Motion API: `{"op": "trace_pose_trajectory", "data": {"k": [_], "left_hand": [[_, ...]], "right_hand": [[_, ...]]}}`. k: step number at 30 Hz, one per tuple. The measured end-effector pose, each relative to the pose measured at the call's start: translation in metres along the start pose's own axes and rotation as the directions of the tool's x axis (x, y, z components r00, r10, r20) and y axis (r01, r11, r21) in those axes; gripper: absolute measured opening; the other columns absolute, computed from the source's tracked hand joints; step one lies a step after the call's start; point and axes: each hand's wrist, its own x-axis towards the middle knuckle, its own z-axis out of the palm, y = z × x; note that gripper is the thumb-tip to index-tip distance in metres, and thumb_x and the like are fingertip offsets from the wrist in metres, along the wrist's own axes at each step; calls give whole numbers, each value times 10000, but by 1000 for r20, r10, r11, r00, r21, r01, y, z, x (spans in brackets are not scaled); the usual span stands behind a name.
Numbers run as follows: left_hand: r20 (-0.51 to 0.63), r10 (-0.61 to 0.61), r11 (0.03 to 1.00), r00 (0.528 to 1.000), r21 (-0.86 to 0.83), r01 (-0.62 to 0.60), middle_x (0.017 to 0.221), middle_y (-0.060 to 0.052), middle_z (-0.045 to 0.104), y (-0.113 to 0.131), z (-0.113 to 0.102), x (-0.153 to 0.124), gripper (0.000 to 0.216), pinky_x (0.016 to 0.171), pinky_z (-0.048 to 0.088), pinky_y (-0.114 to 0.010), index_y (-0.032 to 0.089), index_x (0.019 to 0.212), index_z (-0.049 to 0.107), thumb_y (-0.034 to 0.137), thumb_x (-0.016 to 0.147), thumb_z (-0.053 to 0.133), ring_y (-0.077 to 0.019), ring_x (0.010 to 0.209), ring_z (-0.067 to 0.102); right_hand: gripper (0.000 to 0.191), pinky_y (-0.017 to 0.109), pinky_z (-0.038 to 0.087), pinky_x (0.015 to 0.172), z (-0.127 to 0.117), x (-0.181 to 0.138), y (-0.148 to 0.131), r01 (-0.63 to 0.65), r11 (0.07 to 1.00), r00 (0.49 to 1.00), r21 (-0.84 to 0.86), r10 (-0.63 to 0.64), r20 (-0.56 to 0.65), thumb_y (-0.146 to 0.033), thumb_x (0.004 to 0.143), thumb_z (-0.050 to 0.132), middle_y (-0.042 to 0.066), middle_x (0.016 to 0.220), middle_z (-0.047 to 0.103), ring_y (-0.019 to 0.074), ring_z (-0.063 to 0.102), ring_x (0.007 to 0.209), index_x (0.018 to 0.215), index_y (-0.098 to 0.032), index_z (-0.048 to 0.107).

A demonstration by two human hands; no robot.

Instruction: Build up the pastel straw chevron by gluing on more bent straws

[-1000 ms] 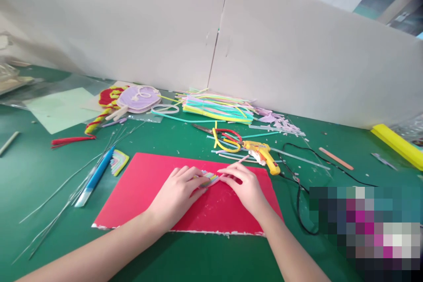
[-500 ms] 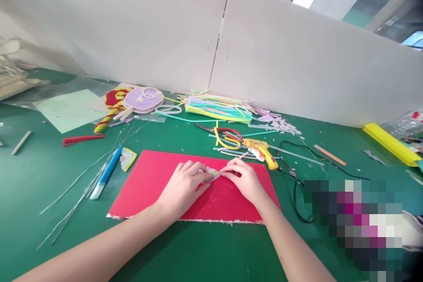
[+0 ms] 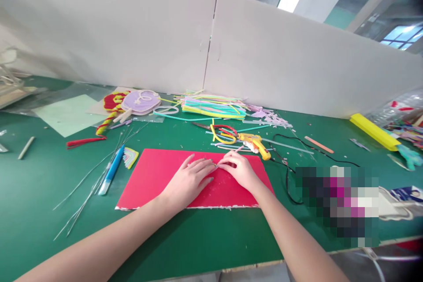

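The left hand (image 3: 189,181) lies flattened over the red board (image 3: 148,178), fingers extended and slightly spread (what they cover, I cannot tell). Just beside them, over the board, the right hand's (image 3: 240,170) fingers pinch a thin pink strip (image 3: 239,148). Beyond, a yellow glue gun (image 3: 263,150) rests on the green table (image 3: 211,246).
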Motion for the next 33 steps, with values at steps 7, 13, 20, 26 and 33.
{"op": "trace_pose_trajectory", "data": {"k": [7, 13, 20, 26, 33], "left_hand": [[8, 73, 978, 997, 198, -73, 1303, -51, 577, 13, -3, -8, 360, 1072, 329, -442, 222, 1268, 533, 326, 959, 380, -229, 1215, 511], [24, 16, 961, 1000, 275, -22, 1300, -40, 579, 16, -4, -8, 334, 1060, 346, -451, 240, 1218, 573, 356, 922, 469, -242, 1193, 529], [28, 38, 963, 999, 265, -44, 1265, -53, 603, 13, -6, -8, 319, 1055, 347, -473, 231, 1195, 587, 347, 933, 447, -243, 1180, 537], [46, 50, 960, 998, 272, -61, 1265, -54, 601, 15, -7, -7, 288, 1052, 350, -476, 241, 1159, 606, 318, 939, 437, -238, 1183, 533], [12, 73, 953, 997, 293, -74, 1253, -47, 612, 14, -4, -10, 304, 1070, 334, -443, 223, 1161, 611, 323, 946, 420, -224, 1174, 541]], "right_hand": [[92, 278, 465, 665, 1, 0, 3, 22, 1000, 1000, -19, -22, 4, -284, 833, 619, 24, 857, 581, 151, 568, 768, 828, -221, 686], [119, 273, 457, 635, 1, 0, 4, 6, 1000, 1000, -9, -6, 12, -315, 836, 611, 17, 845, 562, 127, 527, 690, 824, -221, 682], [128, 268, 456, 638, 2, 0, 6, 17, 1000, 1000, -4, -17, 2, -325, 837, 611, 18, 842, 561, 126, 528, 700, 826, -219, 681], [109, 267, 455, 646, 2, 0, 6, 17, 1000, 1000, -16, -17, 5, -305, 839, 610, 17, 844, 568, 128, 536, 713, 828, -221, 680], [84, 262, 451, 644, 1, 0, 4, 8, 1000, 1000, -9, -8, 7, -278, 834, 618, 12, 837, 566, 123, 529, 699, 823, -218, 675]]}}
